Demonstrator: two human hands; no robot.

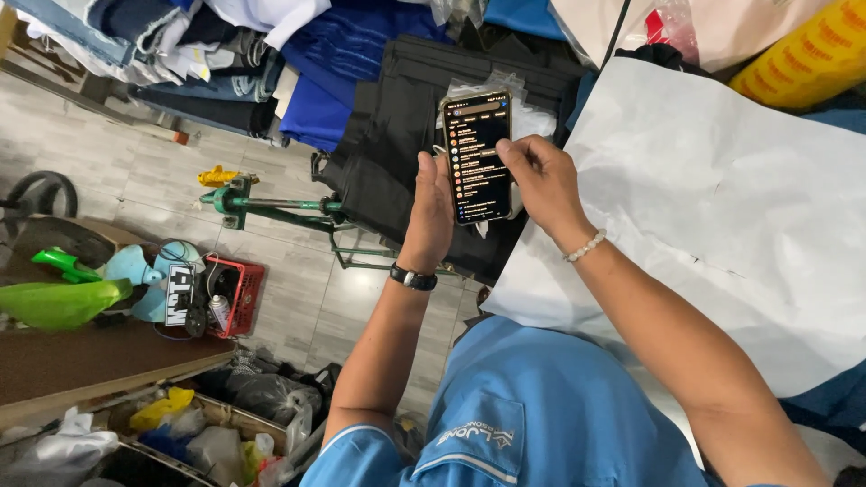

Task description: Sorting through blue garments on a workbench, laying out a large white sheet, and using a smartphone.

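Left hand [429, 215]: cradling a smartphone [475, 157] from its left edge, the fingers wrapping behind the case and the thumb lying up along the side, so the screen is staying upright and facing the wearer.
Right hand [539, 180]: steadying the phone's right edge, the thumb bending in over the glass near the top, apparently placed there for scrolling; the fingers are closing loosely round the far side.
Phone's position: hanging in mid-air between both hands, above a pile of black fabric [397, 135] and just left of a large white paper sheet [722, 180], touching neither.
Phone's look: a slim dark slab with a pale rim, its screen glowing with a dark list of rows, each row beginning with a small coloured dot; the writing is too small to make out.
Wrists: a black watch [413, 278] is circling the left, a bead bracelet [585, 245] the right.
Surroundings: blue cloth [338, 68] is lying behind the black pile, a green metal stand [271, 206] is standing on the tiled floor [135, 171], and a red basket [236, 290] is sitting further left.
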